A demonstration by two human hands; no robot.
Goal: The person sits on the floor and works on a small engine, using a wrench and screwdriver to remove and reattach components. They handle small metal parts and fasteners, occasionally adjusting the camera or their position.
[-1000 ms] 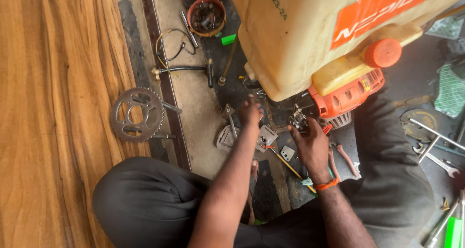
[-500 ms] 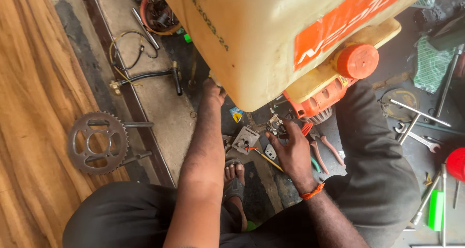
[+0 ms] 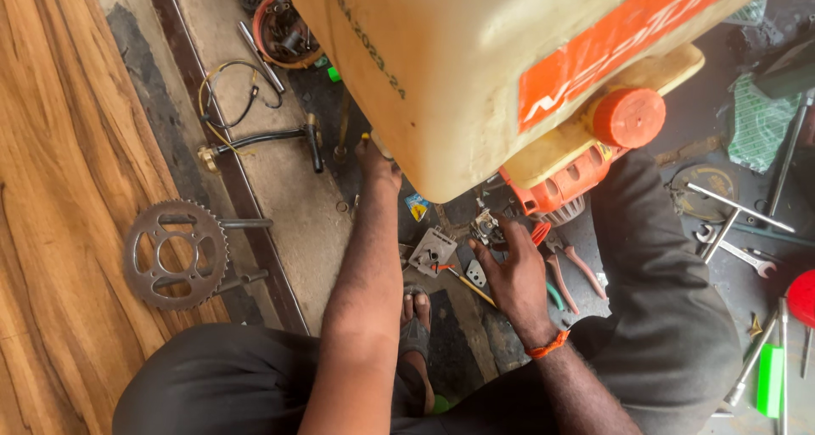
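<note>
- Sprayer tank [image 3: 475, 70], cream plastic with an orange band and an orange cap [image 3: 628, 117], stands tipped just above both hands, its lower edge over the left hand [image 3: 378, 159].
- Left hand presses up against that edge; whether it grips, I cannot tell.
- Right hand [image 3: 509, 265] is spread, fingertips on a small metal engine part [image 3: 486, 227] just ahead of it.
- Likely bulky, stiff and smooth-walled (awkward more than fragile), best held by the bottom rim.
- Floor [image 3: 289, 189] is gritty concrete; a sprocket [image 3: 176, 253] lies well left, pliers [image 3: 564, 261] just right.

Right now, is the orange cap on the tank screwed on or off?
On: the orange cap sits seated on its yellow neck beside the cream tank.
</note>
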